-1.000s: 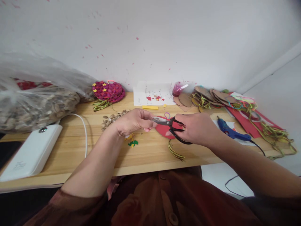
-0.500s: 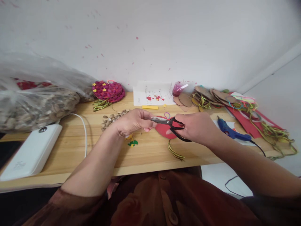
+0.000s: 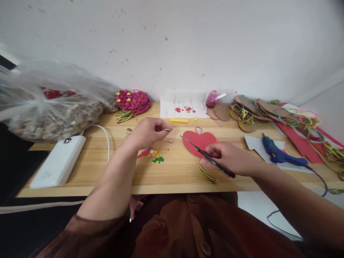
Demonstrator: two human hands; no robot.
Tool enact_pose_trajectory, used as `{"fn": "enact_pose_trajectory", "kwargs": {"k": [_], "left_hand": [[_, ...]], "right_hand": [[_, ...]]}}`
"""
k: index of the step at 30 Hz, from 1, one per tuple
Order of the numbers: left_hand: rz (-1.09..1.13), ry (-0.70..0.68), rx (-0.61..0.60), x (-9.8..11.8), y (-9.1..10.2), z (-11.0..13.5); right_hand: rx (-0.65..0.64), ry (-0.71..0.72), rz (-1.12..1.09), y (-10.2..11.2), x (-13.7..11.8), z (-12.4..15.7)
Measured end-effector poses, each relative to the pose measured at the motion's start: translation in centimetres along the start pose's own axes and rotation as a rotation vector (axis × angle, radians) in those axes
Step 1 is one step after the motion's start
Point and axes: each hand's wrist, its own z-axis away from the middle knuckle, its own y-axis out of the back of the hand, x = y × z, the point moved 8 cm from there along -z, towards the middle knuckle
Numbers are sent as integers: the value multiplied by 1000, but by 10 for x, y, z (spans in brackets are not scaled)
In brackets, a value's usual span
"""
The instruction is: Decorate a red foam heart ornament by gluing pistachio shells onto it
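My left hand (image 3: pixel 147 132) is closed in a pinch over the wooden table (image 3: pixel 88 172), holding a small pale piece (image 3: pixel 168 130) at its fingertips. My right hand (image 3: pixel 231 159) grips black scissors (image 3: pixel 206 156), blades closed and pointing up-left over a red apple-shaped cutout (image 3: pixel 199 141) with a purple loop on top. A small bundle of yellow-green strands (image 3: pixel 207 174) lies under the right hand. Coloured paper scraps (image 3: pixel 153 154) lie below the left hand.
A clear bag of shells (image 3: pixel 51 111) and a white box (image 3: pixel 57 161) with a cable sit at left. At the back are a purple decorated disc (image 3: pixel 133 100), a star sheet (image 3: pixel 182 105), brown cutouts (image 3: pixel 247 107). A blue glue gun (image 3: pixel 279 154) lies at right.
The hands have moved apart. The right hand has drawn the scissors down and right, away from the left hand's fingertips, uncovering the red cutout. The camera view has shifted slightly.
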Motion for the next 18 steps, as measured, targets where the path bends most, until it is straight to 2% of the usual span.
{"fn": "enact_pose_trajectory", "kwargs": {"k": [2,4,7,9,13,18], "left_hand": [[-121,-71,61,-3,2,3],[-280,-165,114,-5,-1,7],[-542,-274,153,-7,-10,12],[-672,-307,152,-10,-17,15],[-800,-317,134,-14,-25,17],[-810,-389,63,-15,-27,25]], "right_hand": [[-263,-30,-382,-30,3,5],[-397,-68,-632,-51,6,9],[-395,-113,-865,-68,13,6],[-396,-76,-946,-73,14,3],[-412,78,-925,-76,14,2],[-356,205,-837,-74,18,7]]}}
